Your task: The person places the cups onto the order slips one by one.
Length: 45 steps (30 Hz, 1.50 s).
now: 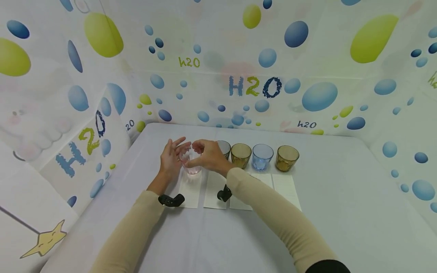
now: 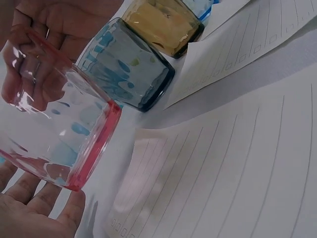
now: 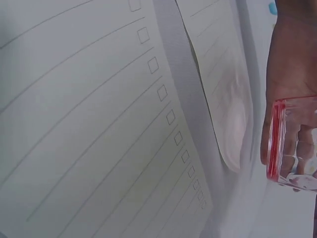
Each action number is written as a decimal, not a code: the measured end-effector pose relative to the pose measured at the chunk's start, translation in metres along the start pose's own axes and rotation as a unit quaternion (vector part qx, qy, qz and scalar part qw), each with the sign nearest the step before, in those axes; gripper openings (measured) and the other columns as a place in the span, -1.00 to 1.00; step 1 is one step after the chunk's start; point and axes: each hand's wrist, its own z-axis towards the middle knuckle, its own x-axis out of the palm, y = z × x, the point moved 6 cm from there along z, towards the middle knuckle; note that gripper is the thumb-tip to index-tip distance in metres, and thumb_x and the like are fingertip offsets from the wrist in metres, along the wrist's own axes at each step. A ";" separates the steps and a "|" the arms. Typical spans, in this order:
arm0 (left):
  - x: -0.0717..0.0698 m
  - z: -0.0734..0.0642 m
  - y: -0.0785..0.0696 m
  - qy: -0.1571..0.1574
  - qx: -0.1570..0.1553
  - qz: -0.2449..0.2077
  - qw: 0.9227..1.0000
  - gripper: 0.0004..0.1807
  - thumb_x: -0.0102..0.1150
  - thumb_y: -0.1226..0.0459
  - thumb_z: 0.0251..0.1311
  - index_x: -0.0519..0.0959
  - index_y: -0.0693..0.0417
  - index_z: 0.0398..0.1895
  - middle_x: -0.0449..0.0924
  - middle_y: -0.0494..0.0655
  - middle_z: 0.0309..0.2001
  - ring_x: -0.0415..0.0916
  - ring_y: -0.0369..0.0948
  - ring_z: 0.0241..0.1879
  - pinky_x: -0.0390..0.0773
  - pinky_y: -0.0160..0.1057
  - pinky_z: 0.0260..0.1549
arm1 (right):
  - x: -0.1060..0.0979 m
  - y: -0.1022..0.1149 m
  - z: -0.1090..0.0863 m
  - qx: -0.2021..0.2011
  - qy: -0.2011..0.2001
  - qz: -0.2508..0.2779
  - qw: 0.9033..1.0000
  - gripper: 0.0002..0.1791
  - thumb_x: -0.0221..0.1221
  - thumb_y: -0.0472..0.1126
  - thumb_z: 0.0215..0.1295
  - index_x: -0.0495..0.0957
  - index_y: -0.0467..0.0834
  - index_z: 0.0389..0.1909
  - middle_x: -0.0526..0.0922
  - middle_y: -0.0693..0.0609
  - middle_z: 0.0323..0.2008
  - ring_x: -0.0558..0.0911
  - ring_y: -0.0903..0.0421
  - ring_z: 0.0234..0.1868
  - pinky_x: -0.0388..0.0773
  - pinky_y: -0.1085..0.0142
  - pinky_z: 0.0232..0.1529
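Observation:
A clear pink-tinted tumbler [image 1: 193, 170] stands between my two hands, over the top end of the leftmost lined paper sheet [image 1: 189, 193]. My right hand [image 1: 214, 155] grips it near the rim, fingers bent on the far side and thumb in front. My left hand [image 1: 169, 159] is spread along the tumbler's left side with its fingers extended. In the left wrist view the thick pink base of the tumbler [image 2: 96, 144] shows close over the sheet, tilted in that view. The right wrist view shows left-hand fingers through the tumbler [image 3: 294, 144].
Right of my hands stands a row of tumblers: greyish [image 1: 224, 147], amber [image 1: 241, 155], blue [image 1: 262, 156] and another amber one [image 1: 287, 157]. More lined sheets [image 1: 216, 193] lie side by side before them. A patterned backdrop [image 1: 211, 94] rises behind the white table [image 1: 341, 197].

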 end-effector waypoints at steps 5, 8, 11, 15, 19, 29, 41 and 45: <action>0.001 -0.004 0.000 0.002 0.010 0.016 1.000 -0.22 -0.59 -0.17 0.57 0.02 0.18 0.59 0.31 0.14 0.40 0.10 0.04 0.48 -0.01 0.12 0.51 | 0.003 -0.002 -0.004 0.008 0.009 0.015 1.000 -0.22 0.61 -0.14 -0.11 0.56 -0.33 0.16 0.66 -0.24 0.05 0.60 -0.19 0.09 0.59 0.07 0.15; -0.001 -0.007 0.001 -0.004 0.012 0.026 1.000 -0.21 -0.59 -0.18 0.56 0.05 0.19 0.57 0.42 0.03 0.30 0.16 0.02 0.44 0.09 0.10 0.46 | 0.007 -0.002 -0.006 0.007 0.020 0.018 1.000 -0.20 0.60 -0.15 -0.11 0.54 -0.34 0.19 0.66 -0.25 0.06 0.61 -0.18 0.09 0.59 0.05 0.17; -0.002 -0.010 0.004 -0.004 0.009 0.035 0.999 -0.21 -0.59 -0.19 0.56 0.06 0.18 0.57 0.42 0.02 0.31 0.21 -0.03 0.41 0.17 0.09 0.42 | 0.010 -0.001 -0.007 0.001 0.026 0.010 1.000 -0.21 0.60 -0.14 -0.11 0.55 -0.33 0.18 0.67 -0.23 0.03 0.62 -0.16 0.06 0.61 0.14 0.11; -0.002 -0.013 0.005 0.002 0.012 0.048 0.999 -0.21 -0.59 -0.19 0.56 0.07 0.18 0.57 0.33 0.15 0.39 0.30 -0.13 0.32 0.25 0.06 0.37 | 0.011 0.001 -0.009 -0.009 0.027 -0.001 1.000 -0.25 0.60 -0.14 -0.13 0.58 -0.29 0.14 0.68 -0.18 -0.02 0.62 -0.12 0.00 0.59 0.32 -0.01; -0.001 -0.018 0.005 0.009 0.016 0.055 0.998 -0.20 -0.60 -0.19 0.56 0.06 0.21 0.56 0.31 0.19 0.42 0.35 -0.21 0.26 0.23 0.07 0.37 | 0.012 0.003 -0.012 -0.012 0.036 -0.006 0.999 -0.24 0.61 -0.12 -0.13 0.58 -0.28 0.15 0.69 -0.19 -0.01 0.63 -0.09 0.00 0.57 0.36 -0.04; -0.002 -0.025 0.006 0.017 0.017 0.064 0.998 -0.22 -0.64 -0.18 0.56 0.07 0.17 0.56 0.21 0.27 0.45 0.33 -0.18 0.27 0.18 0.11 0.41 | 0.017 0.004 -0.017 -0.009 0.047 -0.015 0.999 -0.22 0.61 -0.09 -0.12 0.57 -0.26 0.17 0.69 -0.14 0.01 0.62 -0.11 0.04 0.57 0.36 -0.03; -0.002 -0.031 0.006 0.027 0.015 0.068 0.997 -0.20 -0.64 -0.19 0.55 0.03 0.17 0.58 0.08 0.32 0.52 0.22 -0.07 0.39 0.00 0.13 0.52 | 0.022 0.006 -0.020 -0.020 0.046 -0.005 0.999 -0.25 0.62 -0.14 -0.16 0.58 -0.32 0.10 0.69 -0.21 -0.04 0.62 -0.17 0.02 0.61 0.19 0.04; -0.001 -0.033 0.008 0.030 0.014 0.079 0.996 -0.20 -0.64 -0.19 0.55 0.03 0.17 0.58 0.09 0.33 0.52 0.19 -0.03 0.43 -0.02 0.14 0.52 | 0.024 0.004 -0.022 -0.022 0.045 -0.007 0.999 -0.25 0.61 -0.13 -0.17 0.59 -0.31 0.09 0.70 -0.19 -0.05 0.63 -0.14 0.01 0.61 0.26 0.01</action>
